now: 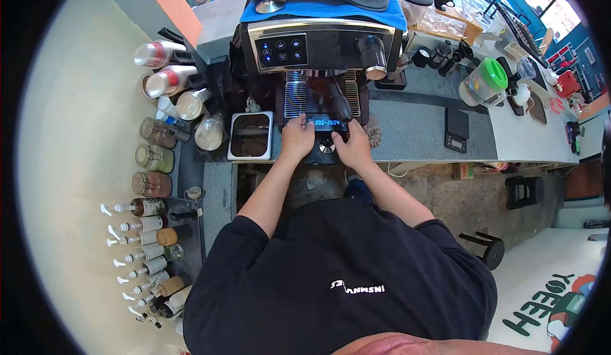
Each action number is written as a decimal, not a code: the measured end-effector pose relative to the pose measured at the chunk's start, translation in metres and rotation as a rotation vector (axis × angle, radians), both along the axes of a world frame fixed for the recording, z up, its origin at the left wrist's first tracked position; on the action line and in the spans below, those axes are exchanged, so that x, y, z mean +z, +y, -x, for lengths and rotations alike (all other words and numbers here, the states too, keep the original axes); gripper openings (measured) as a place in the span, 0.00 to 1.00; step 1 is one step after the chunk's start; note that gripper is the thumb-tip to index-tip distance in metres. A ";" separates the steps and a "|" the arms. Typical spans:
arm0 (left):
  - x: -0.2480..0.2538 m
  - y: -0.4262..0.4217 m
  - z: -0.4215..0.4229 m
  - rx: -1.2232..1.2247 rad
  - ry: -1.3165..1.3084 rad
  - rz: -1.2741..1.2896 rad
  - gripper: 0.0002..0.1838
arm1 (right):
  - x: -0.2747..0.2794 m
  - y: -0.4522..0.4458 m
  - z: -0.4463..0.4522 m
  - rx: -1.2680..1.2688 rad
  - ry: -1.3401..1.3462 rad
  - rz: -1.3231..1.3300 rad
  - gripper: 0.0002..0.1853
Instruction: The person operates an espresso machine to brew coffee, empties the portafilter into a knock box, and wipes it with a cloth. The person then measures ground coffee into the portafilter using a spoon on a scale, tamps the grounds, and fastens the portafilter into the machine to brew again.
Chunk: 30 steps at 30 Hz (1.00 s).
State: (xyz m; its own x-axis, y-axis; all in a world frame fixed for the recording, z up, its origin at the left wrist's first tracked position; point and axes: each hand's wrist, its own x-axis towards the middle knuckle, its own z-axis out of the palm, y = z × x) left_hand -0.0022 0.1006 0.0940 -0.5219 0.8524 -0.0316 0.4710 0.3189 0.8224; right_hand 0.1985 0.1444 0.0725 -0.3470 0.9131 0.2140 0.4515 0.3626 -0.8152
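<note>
An espresso machine (337, 32) stands at the top centre, its button panel lit blue at the left. A portafilter with a dark handle (341, 105) sits under its group head, above the drip grate (294, 94). Below it a small scale with a blue lit display (327, 122) lies between my hands. My left hand (298, 136) touches the scale's left end, its fingers bent together. At the right end is my right hand (353, 145), thumb and fingers apart at the scale's edge.
A steel bin (251, 136) stands left of my hands. Jars (154, 158) and pump bottles (147, 207) line the left side. On the right counter are a black scale (456, 129) and a green-lidded jug (484, 83). A black stool (524, 192) stands on the floor.
</note>
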 end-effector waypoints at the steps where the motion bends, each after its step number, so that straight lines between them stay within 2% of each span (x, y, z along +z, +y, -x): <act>1: 0.002 -0.002 0.000 -0.001 0.004 0.016 0.28 | 0.001 -0.001 0.000 0.005 -0.002 0.013 0.43; 12: 0.008 -0.012 0.000 -0.020 0.017 0.001 0.29 | 0.023 -0.005 -0.001 0.013 0.038 0.176 0.40; 27: -0.008 -0.004 0.011 -0.059 -0.049 -0.056 0.30 | 0.008 0.002 -0.004 0.041 0.091 0.143 0.41; 30: -0.008 -0.007 0.011 -0.069 -0.080 -0.058 0.30 | 0.006 -0.003 -0.013 -0.014 0.021 0.016 0.40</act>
State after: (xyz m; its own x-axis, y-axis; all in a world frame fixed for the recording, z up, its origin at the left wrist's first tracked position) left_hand -0.0134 0.0937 0.0860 -0.4598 0.8878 -0.0200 0.4225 0.2385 0.8744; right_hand 0.2117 0.1417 0.0781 -0.3297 0.9212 0.2065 0.4392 0.3433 -0.8302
